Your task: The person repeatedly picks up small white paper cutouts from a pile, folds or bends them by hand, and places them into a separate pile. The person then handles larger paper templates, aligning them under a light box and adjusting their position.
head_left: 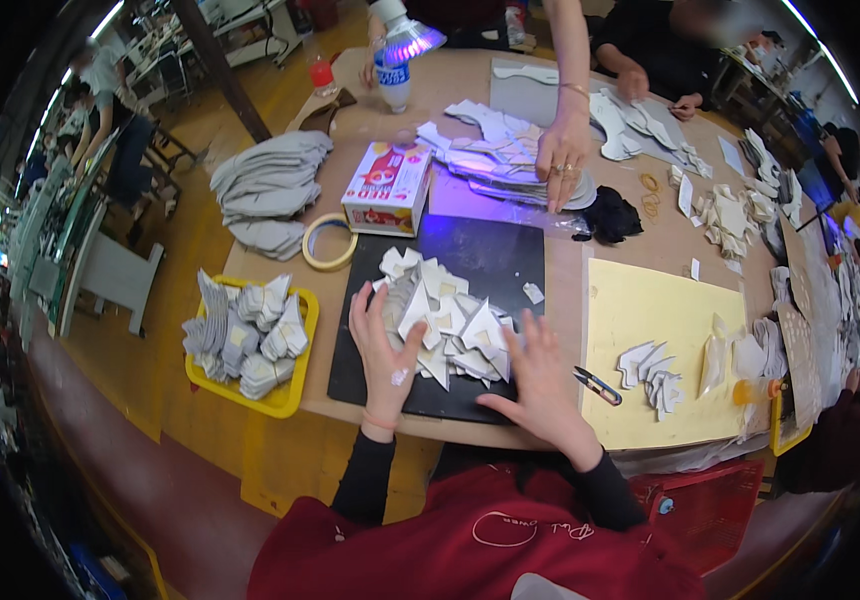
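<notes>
Both hands flat, fingers spread, on the white pieces (445, 320) on the mat (495, 262): left hand (383, 355) at 9 o'clock, right hand (540, 380) at 4. Snips (598, 385) just right.

Cut pieces (445, 320) on mat (495, 255)

The room is evenly bright from ceiling strip lights (108, 18) whose glare streaks the upper corners. A handheld lamp (412, 40) throws a violet pool onto the black mat (495, 255), leaving soft shadows. Straight edges bow toward the dark round rim, where things smear and lose focus.
</notes>
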The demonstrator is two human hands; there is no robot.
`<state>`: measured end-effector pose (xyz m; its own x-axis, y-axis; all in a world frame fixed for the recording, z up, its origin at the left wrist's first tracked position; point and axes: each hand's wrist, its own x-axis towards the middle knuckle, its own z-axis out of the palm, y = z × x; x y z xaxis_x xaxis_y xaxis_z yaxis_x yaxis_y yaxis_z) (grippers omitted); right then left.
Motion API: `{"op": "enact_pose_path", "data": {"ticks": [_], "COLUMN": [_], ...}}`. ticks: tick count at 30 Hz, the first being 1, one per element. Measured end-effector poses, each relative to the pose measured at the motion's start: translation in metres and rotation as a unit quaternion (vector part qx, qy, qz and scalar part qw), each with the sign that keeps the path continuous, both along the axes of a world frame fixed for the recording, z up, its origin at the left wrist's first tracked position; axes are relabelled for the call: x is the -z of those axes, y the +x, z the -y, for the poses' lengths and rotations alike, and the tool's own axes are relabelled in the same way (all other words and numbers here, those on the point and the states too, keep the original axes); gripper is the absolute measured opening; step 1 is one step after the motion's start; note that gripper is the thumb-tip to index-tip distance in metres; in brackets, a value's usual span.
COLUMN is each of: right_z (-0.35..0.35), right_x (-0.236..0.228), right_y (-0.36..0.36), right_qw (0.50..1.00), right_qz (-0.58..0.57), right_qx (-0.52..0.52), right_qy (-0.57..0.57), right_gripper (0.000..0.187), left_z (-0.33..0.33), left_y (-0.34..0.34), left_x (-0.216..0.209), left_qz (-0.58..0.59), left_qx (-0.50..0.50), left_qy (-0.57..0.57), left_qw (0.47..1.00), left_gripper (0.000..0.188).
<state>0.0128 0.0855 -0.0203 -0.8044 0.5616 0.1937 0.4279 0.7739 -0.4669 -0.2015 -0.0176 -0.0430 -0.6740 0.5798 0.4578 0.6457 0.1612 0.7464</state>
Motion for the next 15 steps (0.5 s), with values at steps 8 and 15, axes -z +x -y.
{"op": "enact_pose_path", "data": {"ticks": [8,15], "right_z": [-0.015,-0.027], "right_x": [0.036,0.028], "right_y": [-0.078,-0.068], "right_qw": [0.993,0.994], "right_qz": [0.028,0.019], "right_qx": [-0.061,-0.11], "right_qy": [0.096,-0.009], "right_gripper": [0.089,0.095], "left_z": [-0.003,0.009], "left_y": [0.001,0.004], "left_x": [0.011,0.004], "left_qz": [-0.015,0.009], "left_qx": [0.004,-0.018], "left_qy": [-0.001,0.087], "left_qw": [1.0,0.996], "left_gripper": [0.066,0.051]}}
